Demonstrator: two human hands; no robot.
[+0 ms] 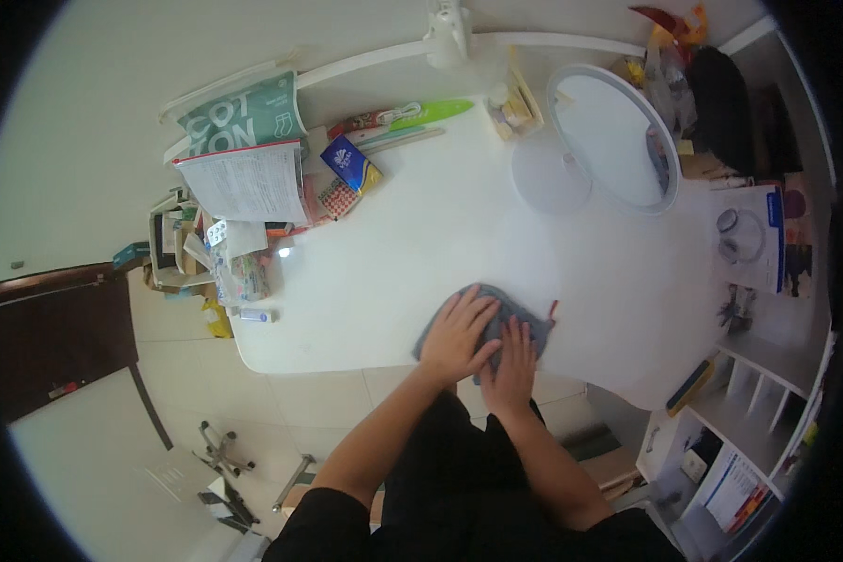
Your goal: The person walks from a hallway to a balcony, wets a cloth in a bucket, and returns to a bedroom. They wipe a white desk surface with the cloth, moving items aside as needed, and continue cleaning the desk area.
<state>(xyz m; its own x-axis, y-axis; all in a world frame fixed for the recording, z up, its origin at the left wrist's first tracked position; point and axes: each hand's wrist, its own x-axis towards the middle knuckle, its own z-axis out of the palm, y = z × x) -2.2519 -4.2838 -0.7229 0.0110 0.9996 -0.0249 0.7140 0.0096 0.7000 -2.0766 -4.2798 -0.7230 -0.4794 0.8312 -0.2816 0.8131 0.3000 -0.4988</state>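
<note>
A grey cloth (pixel 509 302) with a red hanging loop (pixel 553 310) lies folded on the white desk (pixel 365 281), close to its front edge. Flat on the cloth's left part rests my left hand (pixel 456 330), its fingers spread and pointing away from me. My right hand (pixel 511 365) lies against the cloth just beside it, fingers extended, with its thumb near the left thumb. Both palms face down, so what is beneath them is hidden. Part of the cloth hangs at or over the desk edge between my wrists.
A round mirror (pixel 615 137) stands at the back right, near a small box (pixel 516 112). Packets and a blue tissue pack (pixel 351 165) crowd the back left. A small tube (pixel 256 315) lies by the left edge. A headphone box (pixel 748 239) and shelves (pixel 752 414) line the right side.
</note>
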